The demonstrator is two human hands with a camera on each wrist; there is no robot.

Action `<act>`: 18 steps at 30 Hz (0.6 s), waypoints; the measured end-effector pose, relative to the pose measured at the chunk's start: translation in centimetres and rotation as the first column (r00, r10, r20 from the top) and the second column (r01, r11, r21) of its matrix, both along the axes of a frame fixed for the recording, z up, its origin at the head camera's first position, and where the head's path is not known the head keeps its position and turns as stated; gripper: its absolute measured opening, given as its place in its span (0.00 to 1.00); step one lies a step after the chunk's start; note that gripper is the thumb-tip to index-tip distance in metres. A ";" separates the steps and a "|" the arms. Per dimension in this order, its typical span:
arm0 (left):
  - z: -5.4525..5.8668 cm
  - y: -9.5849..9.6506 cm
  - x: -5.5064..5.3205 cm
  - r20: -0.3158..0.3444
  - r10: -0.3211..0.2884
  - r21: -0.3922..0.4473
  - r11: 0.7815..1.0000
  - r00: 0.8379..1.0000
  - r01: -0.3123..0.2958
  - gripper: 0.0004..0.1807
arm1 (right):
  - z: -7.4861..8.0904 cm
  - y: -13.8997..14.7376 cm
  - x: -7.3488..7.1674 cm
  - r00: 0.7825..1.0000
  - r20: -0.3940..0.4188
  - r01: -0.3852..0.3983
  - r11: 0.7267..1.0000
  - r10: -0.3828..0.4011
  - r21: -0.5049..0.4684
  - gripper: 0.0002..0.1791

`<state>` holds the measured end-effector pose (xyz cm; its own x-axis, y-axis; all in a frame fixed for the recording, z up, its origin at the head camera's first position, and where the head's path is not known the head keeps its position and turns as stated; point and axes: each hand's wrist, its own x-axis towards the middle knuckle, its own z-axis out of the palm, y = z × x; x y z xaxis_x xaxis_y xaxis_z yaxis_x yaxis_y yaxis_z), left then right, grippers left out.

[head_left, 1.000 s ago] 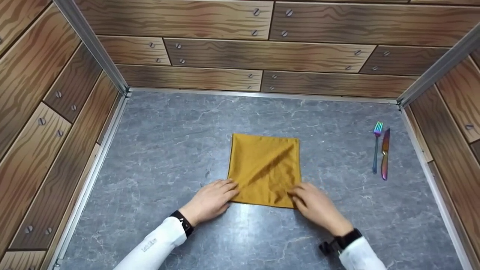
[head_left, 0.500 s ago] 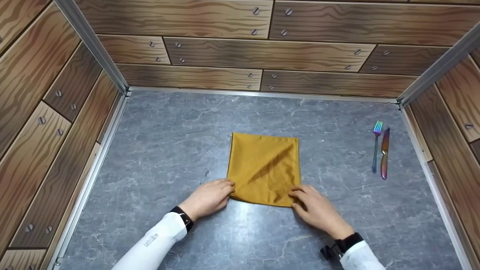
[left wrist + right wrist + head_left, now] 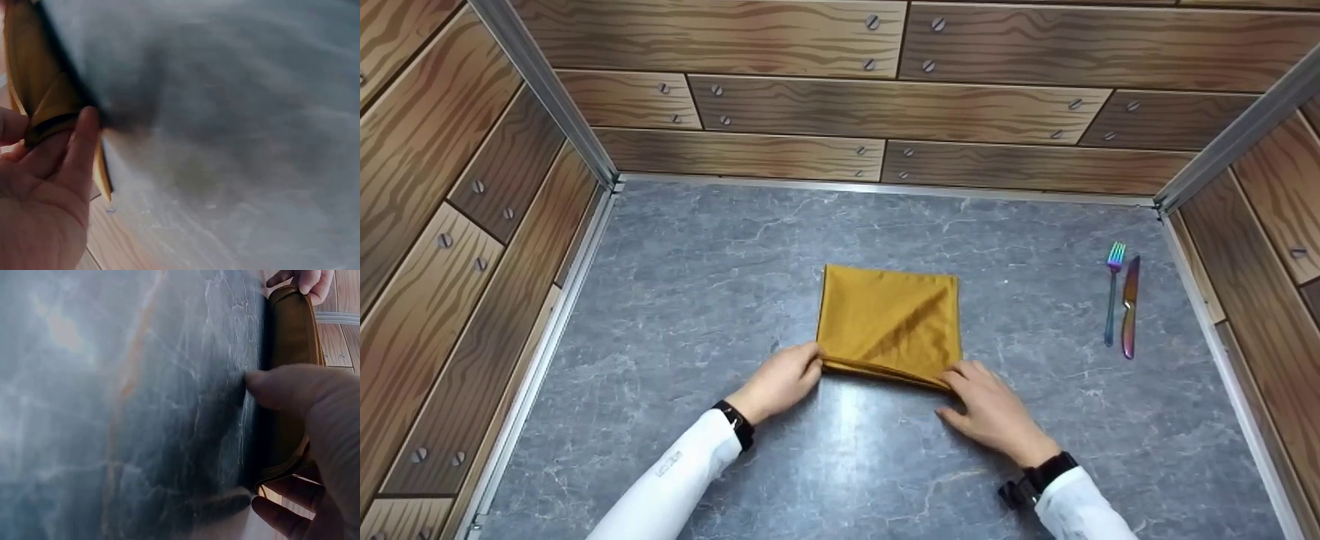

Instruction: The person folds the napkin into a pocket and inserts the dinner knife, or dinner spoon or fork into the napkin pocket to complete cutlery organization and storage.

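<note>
"Cloth (image 3: 889, 315), gold and shiny, right in the middle of the grey top (image 3: 697, 247). Look at the front edge, toward six o'clock."

"A bit bent up, with more than one layer showing. Held by what?"

"Pinched at the eight o'clock corner by the left hand (image 3: 781, 381), between thumb and fingers. Just touched at the four o'clock corner by the right hand (image 3: 997, 412), thumb sticking out wide, away from the fingers."

"So not the same on both sides?"

"No. Tight at eight, loose at four. Could go crooked because of that, with more pull on one corner than on the other."

"Any other trouble?"

"Maybe layers sliding apart, from slippery-looking cloth and only one good pinch. Maybe a skid of the whole cloth too, with nothing pressing down on the twelve o'clock side. Little wrinkles near four o'clock, perhaps turning into creases if squashed flat too soon."

"And the fork (image 3: 1112, 292) and the knife (image 3: 1131, 285)?"

"Out at three o'clock from the cloth, side by side, well apart from both hands. Not likely to get bumped."
</note>
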<state>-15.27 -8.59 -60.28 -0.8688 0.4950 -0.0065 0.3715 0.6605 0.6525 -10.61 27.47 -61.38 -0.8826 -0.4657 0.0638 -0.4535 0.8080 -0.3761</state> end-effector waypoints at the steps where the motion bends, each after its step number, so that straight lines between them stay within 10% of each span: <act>1: 0.1 0.1 -0.2 0.027 0.013 0.011 1.000 1.000 -0.014 0.08 | 0.0 0.0 -0.2 1.000 -0.003 0.007 1.000 -0.007 -0.016 0.23; 12: 0.2 -0.2 -1.4 0.216 0.058 0.089 0.993 0.975 -0.078 0.11 | -0.3 0.5 -2.1 0.987 0.092 0.150 0.962 -0.133 -0.226 0.02; 18: -0.1 -0.3 -1.2 0.111 -0.062 0.054 0.997 0.992 0.056 0.14 | -0.2 1.0 -2.5 0.967 0.188 0.215 0.944 -0.171 -0.250 0.06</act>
